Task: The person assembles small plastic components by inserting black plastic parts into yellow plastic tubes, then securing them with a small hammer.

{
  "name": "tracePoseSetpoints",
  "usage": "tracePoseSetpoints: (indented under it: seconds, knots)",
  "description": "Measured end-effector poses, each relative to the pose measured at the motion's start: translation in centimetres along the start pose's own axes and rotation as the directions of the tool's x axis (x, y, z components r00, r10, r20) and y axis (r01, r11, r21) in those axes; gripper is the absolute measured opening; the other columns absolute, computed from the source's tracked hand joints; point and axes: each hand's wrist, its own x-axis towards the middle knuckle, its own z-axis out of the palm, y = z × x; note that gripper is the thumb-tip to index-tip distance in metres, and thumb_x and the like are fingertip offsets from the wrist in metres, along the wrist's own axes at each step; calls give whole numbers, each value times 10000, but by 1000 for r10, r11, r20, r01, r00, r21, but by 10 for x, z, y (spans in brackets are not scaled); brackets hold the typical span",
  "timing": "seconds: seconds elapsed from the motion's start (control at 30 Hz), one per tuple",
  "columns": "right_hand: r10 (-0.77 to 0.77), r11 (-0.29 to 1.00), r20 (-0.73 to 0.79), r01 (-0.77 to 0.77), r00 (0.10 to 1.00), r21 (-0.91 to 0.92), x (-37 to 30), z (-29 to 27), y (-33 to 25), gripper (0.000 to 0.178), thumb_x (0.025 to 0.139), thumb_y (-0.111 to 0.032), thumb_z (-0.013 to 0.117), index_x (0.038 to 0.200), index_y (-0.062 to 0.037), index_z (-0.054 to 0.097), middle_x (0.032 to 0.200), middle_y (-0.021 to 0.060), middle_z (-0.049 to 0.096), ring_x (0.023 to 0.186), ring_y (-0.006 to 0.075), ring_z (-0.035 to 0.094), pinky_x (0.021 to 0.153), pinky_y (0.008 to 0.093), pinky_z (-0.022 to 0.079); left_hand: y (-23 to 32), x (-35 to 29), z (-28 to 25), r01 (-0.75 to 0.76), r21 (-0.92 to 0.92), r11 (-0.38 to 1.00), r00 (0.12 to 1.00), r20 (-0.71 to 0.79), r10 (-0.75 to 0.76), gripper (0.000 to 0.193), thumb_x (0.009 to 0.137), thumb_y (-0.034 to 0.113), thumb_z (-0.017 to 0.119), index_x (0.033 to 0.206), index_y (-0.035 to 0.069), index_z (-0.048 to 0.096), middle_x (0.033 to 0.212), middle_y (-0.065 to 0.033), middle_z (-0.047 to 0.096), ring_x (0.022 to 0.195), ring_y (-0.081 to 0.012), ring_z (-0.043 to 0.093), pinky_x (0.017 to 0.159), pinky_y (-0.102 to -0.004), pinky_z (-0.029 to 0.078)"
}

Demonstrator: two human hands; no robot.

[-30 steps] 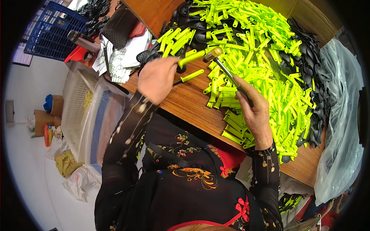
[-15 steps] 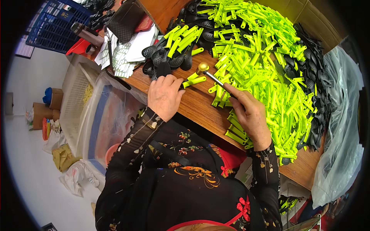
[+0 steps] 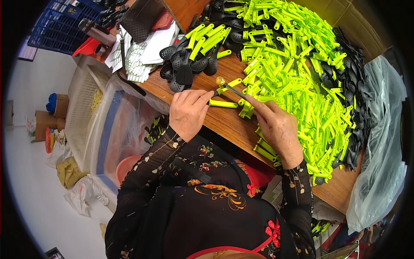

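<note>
My left hand (image 3: 187, 113) rests on the wooden table (image 3: 224, 123), its fingertips on a lime-green plastic handle (image 3: 223, 103) lying flat. My right hand (image 3: 278, 129) grips a thin dark metal tool (image 3: 233, 90) with a round brass-coloured end, which points toward the left hand just above that handle. A big heap of loose lime-green handles (image 3: 297, 73) lies under and beyond the right hand. A cluster of finished black slotted spoons with green handles (image 3: 194, 56) sits just beyond my left hand.
Black spoon heads (image 3: 353, 64) line the heap's far right edge. White papers (image 3: 144, 49) and a dark mesh tray (image 3: 140, 17) lie at the table's left end. A clear plastic-lined bin (image 3: 123, 129), white crate (image 3: 84, 110), blue crate (image 3: 56, 26) and a plastic bag (image 3: 381, 146) surround the table.
My left hand came back from the spoon pile to the table's near edge, onto a green handle. My right hand with the tool stayed close to the heap.
</note>
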Motion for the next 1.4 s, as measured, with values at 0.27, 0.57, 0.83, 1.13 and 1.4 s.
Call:
tracePoseSetpoints:
  seconds: [0.27, 0.57, 0.83, 1.13, 1.4]
  knots:
    - [1, 995, -39, 3, 999, 98, -4, -3, 2, 452, 935, -122, 731, 1365, -259, 702, 811, 49, 648, 645, 253, 671, 557, 386, 533, -6, 2, 0, 32, 7, 999, 998, 54, -32, 351, 825, 6, 706, 1169, 74, 722, 1062, -46, 694, 970, -252, 650, 847, -398, 487]
    - [48, 958, 15, -50, 999, 284, -4, -7, -4, 428, 936, -18, 720, 1328, -190, 729, 814, 97, 643, 654, 267, 637, 588, 365, 494, -15, -39, -28, 779, -559, 283, 608, 567, -555, 124, 984, 78, 703, 1097, 36, 673, 962, -74, 723, 868, -139, 713, 730, -289, 571]
    - [-125, 969, 128, 94, 984, 229, -9, 6, -20, 603, 835, 22, 719, 1384, -228, 691, 874, 98, 670, 695, 301, 668, 631, 407, 547, -11, -63, -9, 695, -707, -126, 521, 617, -590, 151, 971, 59, 744, 1054, 20, 623, 947, -57, 721, 826, -105, 696, 742, -270, 602]
    - [-167, 985, 117, 161, 979, 65, -9, 7, -18, 537, 871, -82, 732, 1376, -260, 693, 847, 49, 666, 659, 254, 682, 576, 381, 547, -15, -67, -15, 793, -546, -271, 421, 812, -404, 157, 972, 112, 764, 1069, 21, 682, 983, -53, 730, 886, -133, 716, 793, -271, 594]
    - [-209, 948, 70, 184, 976, 261, -3, 9, -30, 522, 876, -48, 739, 1365, -228, 707, 905, 85, 702, 734, 279, 706, 626, 383, 571, -30, -54, -23, 850, -280, -447, 282, 957, -63, 231, 1025, 194, 713, 1130, -11, 708, 984, -91, 764, 849, -128, 712, 793, -257, 578]
